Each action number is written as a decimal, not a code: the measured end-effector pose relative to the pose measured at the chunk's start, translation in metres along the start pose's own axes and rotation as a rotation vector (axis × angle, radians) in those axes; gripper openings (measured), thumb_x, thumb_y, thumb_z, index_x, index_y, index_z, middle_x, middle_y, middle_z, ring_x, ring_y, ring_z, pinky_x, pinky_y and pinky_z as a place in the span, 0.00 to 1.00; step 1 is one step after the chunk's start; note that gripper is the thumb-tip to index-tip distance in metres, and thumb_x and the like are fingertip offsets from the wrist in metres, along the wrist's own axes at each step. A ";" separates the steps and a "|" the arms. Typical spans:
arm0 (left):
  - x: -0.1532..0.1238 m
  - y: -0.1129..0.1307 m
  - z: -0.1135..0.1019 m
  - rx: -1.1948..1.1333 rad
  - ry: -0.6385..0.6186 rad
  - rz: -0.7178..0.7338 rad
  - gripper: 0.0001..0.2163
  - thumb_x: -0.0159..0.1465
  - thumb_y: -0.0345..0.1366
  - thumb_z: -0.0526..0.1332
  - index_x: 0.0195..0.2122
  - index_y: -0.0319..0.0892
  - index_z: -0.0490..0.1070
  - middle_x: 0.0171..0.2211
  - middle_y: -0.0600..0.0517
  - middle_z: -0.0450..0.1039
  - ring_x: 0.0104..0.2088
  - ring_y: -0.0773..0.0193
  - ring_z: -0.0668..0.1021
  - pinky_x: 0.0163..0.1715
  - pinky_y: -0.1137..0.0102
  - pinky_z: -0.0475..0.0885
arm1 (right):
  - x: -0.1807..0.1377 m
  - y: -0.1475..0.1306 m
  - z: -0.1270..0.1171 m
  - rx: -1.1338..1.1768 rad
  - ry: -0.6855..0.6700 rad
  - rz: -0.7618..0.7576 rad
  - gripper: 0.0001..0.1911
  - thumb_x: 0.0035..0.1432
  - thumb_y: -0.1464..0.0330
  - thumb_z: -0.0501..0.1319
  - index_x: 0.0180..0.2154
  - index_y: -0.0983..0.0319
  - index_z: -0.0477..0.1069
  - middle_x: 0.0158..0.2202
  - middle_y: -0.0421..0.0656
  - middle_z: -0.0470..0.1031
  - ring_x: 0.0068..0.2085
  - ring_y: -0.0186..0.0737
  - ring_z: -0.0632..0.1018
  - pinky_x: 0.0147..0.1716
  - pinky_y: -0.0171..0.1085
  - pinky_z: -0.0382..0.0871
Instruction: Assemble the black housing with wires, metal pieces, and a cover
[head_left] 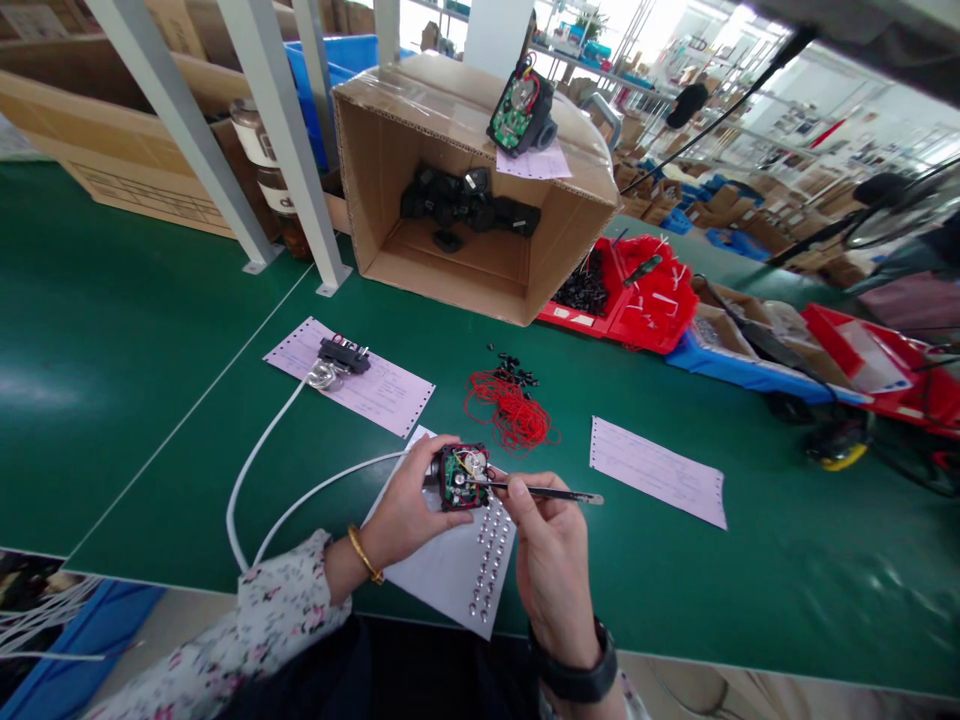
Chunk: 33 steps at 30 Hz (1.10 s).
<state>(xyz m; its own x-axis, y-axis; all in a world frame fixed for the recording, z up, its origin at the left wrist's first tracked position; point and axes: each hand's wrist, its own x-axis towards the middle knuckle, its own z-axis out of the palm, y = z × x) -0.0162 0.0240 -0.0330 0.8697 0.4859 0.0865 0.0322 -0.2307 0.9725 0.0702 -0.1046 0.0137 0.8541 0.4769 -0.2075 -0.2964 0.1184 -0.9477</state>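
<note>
My left hand [412, 508] grips a small black device with an exposed green circuit board [459, 480], its open face turned toward me. Between the thumb and fingers of my right hand [551, 540] is a pair of dark tweezers [559, 492], whose tip reaches the middle of the board. Under both hands lies a white sheet [427, 570] with rows of small shiny round parts [490, 560] along its right side. A white cable [315, 490] runs from near the device back to the left. Whatever the tweezers' tip touches is too small to make out.
Red wires [517, 415] and small black pieces [514, 370] lie ahead. A black plug [345, 355] rests on a pink slip [390, 395]; another pink slip [660, 470] is at right. Behind stand a cardboard box [375, 255], another open device [521, 110] on it, and red bins [622, 335].
</note>
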 end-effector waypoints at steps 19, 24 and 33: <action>-0.001 0.006 0.001 -0.038 0.012 -0.013 0.33 0.46 0.28 0.71 0.52 0.47 0.58 0.50 0.49 0.62 0.50 0.56 0.69 0.51 0.59 0.66 | -0.002 0.003 -0.003 -0.098 0.011 -0.053 0.08 0.53 0.64 0.64 0.31 0.62 0.69 0.32 0.43 0.75 0.37 0.40 0.75 0.34 0.36 0.68; 0.001 0.008 0.001 -0.050 0.016 -0.029 0.32 0.47 0.29 0.71 0.51 0.47 0.59 0.50 0.49 0.62 0.49 0.56 0.69 0.50 0.59 0.67 | -0.002 0.004 -0.003 -0.139 0.017 -0.071 0.08 0.54 0.64 0.63 0.31 0.62 0.69 0.33 0.43 0.75 0.37 0.40 0.75 0.34 0.36 0.67; -0.002 0.004 0.002 -0.033 0.035 0.026 0.36 0.48 0.32 0.71 0.55 0.48 0.53 0.52 0.46 0.60 0.52 0.53 0.67 0.54 0.53 0.63 | -0.003 0.002 -0.003 -0.160 0.010 -0.075 0.08 0.54 0.64 0.63 0.31 0.62 0.69 0.33 0.42 0.75 0.39 0.41 0.75 0.36 0.36 0.67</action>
<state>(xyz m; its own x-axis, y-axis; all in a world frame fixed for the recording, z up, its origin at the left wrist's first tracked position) -0.0171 0.0208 -0.0300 0.8524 0.5092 0.1188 -0.0068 -0.2163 0.9763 0.0688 -0.1083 0.0119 0.8758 0.4630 -0.1361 -0.1603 0.0130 -0.9870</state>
